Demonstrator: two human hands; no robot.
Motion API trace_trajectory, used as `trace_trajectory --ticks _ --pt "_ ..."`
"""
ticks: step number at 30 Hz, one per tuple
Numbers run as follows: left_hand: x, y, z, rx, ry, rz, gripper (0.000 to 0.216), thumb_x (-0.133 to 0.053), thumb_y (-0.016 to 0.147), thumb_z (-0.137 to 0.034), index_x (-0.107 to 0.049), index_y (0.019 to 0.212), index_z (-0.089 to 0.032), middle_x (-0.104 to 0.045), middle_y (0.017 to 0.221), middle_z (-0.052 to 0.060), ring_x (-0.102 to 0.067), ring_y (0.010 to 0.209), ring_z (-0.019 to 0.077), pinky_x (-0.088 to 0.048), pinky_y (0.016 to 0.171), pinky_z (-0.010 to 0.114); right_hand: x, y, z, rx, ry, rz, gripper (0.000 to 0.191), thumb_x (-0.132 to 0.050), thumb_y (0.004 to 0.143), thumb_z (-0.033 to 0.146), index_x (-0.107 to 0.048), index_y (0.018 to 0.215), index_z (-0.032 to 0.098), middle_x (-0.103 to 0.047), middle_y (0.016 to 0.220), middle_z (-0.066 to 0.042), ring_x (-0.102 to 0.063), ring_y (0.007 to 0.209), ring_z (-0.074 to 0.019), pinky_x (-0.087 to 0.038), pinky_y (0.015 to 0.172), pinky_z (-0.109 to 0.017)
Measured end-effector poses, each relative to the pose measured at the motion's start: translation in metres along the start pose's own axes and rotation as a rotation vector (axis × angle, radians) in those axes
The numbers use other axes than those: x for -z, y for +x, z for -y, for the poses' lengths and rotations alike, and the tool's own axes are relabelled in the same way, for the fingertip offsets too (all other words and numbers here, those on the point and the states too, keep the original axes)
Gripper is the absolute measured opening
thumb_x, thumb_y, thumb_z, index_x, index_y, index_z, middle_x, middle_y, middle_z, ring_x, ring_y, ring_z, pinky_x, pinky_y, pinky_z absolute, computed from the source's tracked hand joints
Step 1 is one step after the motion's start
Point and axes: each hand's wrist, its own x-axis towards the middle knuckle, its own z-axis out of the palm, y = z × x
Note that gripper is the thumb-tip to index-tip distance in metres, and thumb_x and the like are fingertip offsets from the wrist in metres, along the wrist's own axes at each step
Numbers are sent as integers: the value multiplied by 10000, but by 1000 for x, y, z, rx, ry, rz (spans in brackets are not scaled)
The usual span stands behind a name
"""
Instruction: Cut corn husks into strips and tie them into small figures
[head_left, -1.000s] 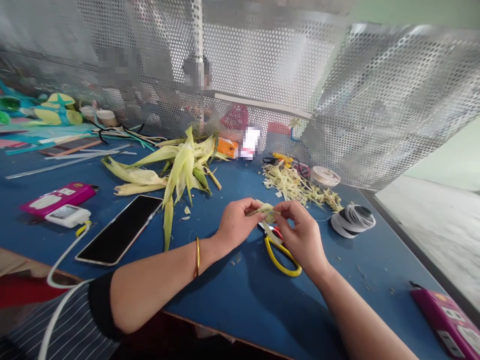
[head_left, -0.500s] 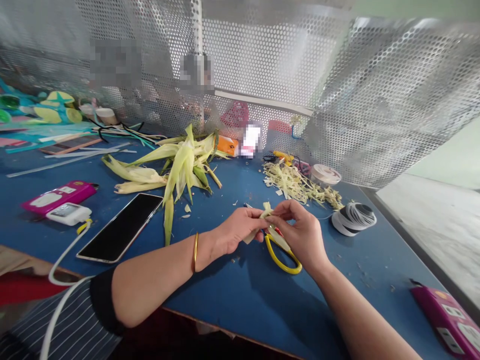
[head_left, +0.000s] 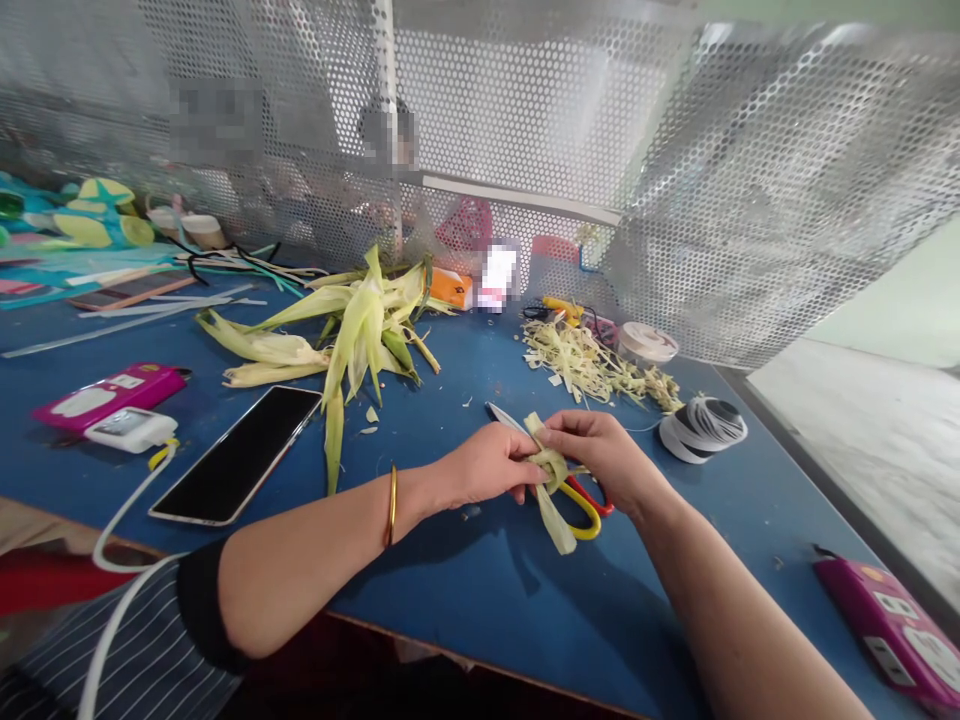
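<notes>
Pale strips of corn husk [head_left: 553, 510] cross or fold over one another between my two hands. My left hand [head_left: 491, 465] pinches the husk from the left, with one end hanging down toward me. On the other side, my right hand [head_left: 592, 447] has its fingers closed on the husk's upper part. Beneath them on the table lie scissors [head_left: 586, 525] with yellow and red handles; the blades point away to the left and are partly hidden by my hands. How the strips join under my fingers I cannot make out.
A heap of corn husks [head_left: 364, 320] lies left of centre, near a black phone [head_left: 238, 455]. Shredded husk [head_left: 574, 360] and a thread spool [head_left: 703, 430] are to the right. Magenta power strips [head_left: 112, 395] sit at both sides. A perforated metal screen [head_left: 510, 120] closes the back.
The husk piece has turned, so a long end now hangs down over the scissors' handles. My hands have shifted slightly, and more of the scissors' blades and red handle shows.
</notes>
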Motion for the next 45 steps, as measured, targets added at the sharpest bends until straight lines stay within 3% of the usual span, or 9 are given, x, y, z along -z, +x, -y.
trace_trajectory --ticks 6,17,21,26,34,38,40,41,45 --pt "5 -1 0 -45 117 86 151 -572 819 -194 -618 682 -148 -571 585 -27 -536 520 89 -420 549 212 -5 1 -2 166 103 -227 381 -752 674 502 -545 589 193 -486 473 52 -384 448 -83 -311 462 -238" --pt "9 -6 -8 4 215 266 149 -623 811 -226 -652 693 -140 -592 602 -14 -544 541 103 -392 553 231 -9 2 -3 150 291 -310 393 -813 625 482 -557 594 186 -564 521 32 -547 449 -103 -445 488 -233" --pt "7 -6 -5 9 80 203 203 -682 782 -298 -616 657 -152 -604 615 -17 -517 517 84 -388 541 226 -10 3 -3 120 287 -314 416 -814 616 520 -561 635 191 -598 574 20 -593 486 -127 -464 497 -246" --pt "3 -5 0 120 -109 130 342 -688 767 -497 -702 786 -155 -618 633 -11 -495 487 72 -340 473 212 -15 1 -3 188 179 -310 389 -742 715 532 -536 657 208 -605 597 14 -608 548 -144 -477 546 -263" --pt "0 -3 0 137 -113 23 210 -714 759 -347 -762 785 -144 -586 533 -11 -490 466 70 -332 476 208 -19 -3 -5 393 -16 -268 256 -583 881 444 -565 774 212 -658 687 -4 -608 671 -154 -479 688 -291" --pt "6 0 -3 130 -222 -140 232 -735 744 -359 -751 804 -136 -567 512 -22 -488 462 73 -351 487 213 -4 4 -10 417 -205 -529 309 -636 834 483 -616 977 209 -679 873 -41 -613 821 -195 -471 750 -329" --pt "9 1 -5 131 -250 -187 252 -737 743 -370 -741 802 -125 -565 498 -17 -497 466 79 -338 478 213 3 8 -12 385 -253 -637 394 -676 788 529 -628 1007 205 -657 839 -33 -588 784 -192 -458 720 -325" --pt "10 1 -6 131 -259 -206 260 -739 741 -376 -733 788 -121 -564 492 -14 -499 465 81 -332 474 213 5 9 -12 341 -237 -602 412 -691 763 555 -640 965 199 -638 778 -21 -571 731 -183 -450 683 -316" --pt "9 1 -8 110 -243 -246 251 -732 742 -364 -666 654 -138 -560 472 -12 -494 447 85 -336 468 221 0 7 -7 106 45 -170 440 -759 667 588 -575 628 190 -520 535 30 -465 509 -115 -382 523 -265"
